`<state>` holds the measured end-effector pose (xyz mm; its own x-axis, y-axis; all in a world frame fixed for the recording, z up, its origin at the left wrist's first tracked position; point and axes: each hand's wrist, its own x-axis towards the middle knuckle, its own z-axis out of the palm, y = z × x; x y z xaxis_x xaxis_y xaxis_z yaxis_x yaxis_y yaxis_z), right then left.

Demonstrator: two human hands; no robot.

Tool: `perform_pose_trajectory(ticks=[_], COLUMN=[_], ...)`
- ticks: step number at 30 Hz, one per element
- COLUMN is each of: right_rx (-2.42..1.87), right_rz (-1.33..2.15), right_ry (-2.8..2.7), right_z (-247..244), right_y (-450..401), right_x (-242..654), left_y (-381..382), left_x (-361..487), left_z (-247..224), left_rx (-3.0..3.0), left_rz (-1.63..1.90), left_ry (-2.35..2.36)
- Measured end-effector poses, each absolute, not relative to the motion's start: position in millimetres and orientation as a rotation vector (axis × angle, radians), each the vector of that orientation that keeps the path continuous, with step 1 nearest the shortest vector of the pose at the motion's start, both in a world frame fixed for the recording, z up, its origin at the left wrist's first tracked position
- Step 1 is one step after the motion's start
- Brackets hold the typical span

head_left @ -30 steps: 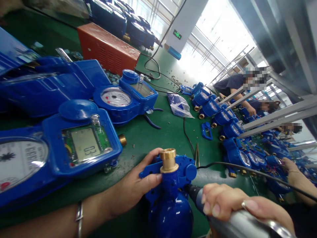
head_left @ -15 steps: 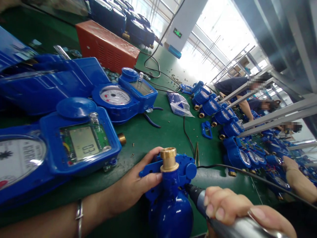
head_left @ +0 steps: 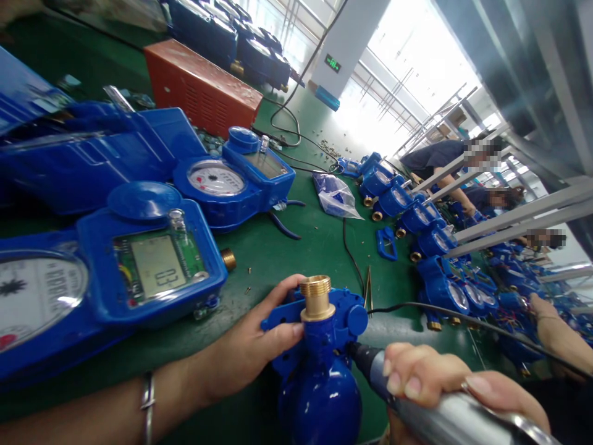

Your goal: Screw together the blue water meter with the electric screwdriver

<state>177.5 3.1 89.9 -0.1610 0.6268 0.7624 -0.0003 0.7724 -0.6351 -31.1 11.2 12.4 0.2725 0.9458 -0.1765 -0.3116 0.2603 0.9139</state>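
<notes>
A blue water meter (head_left: 324, 395) stands on its side at the front of the bench, its threaded brass pipe end (head_left: 317, 298) pointing up toward me. My left hand (head_left: 259, 343) grips the meter's blue housing from the left, thumb in front and fingers behind. Wrapped around a silver electric screwdriver (head_left: 430, 414) is my right hand (head_left: 458, 383). The screwdriver's black nose (head_left: 364, 355) presses against the meter's right side below a round blue cap (head_left: 357, 319); its bit is hidden there.
Blue meters with displays (head_left: 160, 272) crowd the left. An orange-red metal box (head_left: 204, 86) stands behind them. Tweezers (head_left: 369, 290), a blue frame (head_left: 386, 243) and a plastic bag (head_left: 337, 196) lie on the green bench (head_left: 296, 253). More meters (head_left: 445, 290) and co-workers (head_left: 435, 157) are at right.
My hands, the meter and the screwdriver hold almost the same place, with only a slight shift of the right hand. A co-worker's arm at the right has moved a little.
</notes>
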Motion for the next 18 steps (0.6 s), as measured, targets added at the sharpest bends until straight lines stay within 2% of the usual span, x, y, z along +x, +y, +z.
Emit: perform_pose_trajectory(ticks=[12,18], right_rx=[-0.520,-0.511], right_rz=[0.519,0.600], right_ry=[-1.595,-1.695], right_z=[95.0,102.7], right_y=[-0.1,-3.0], right_x=[172.5,175.7], left_y=[11.5,11.1], left_x=[-30.4,-29.7], left_z=[14.1,8.0], left_rx=[0.880,0.886], left_rz=[1.041,1.058], left_ry=[0.877,0.879])
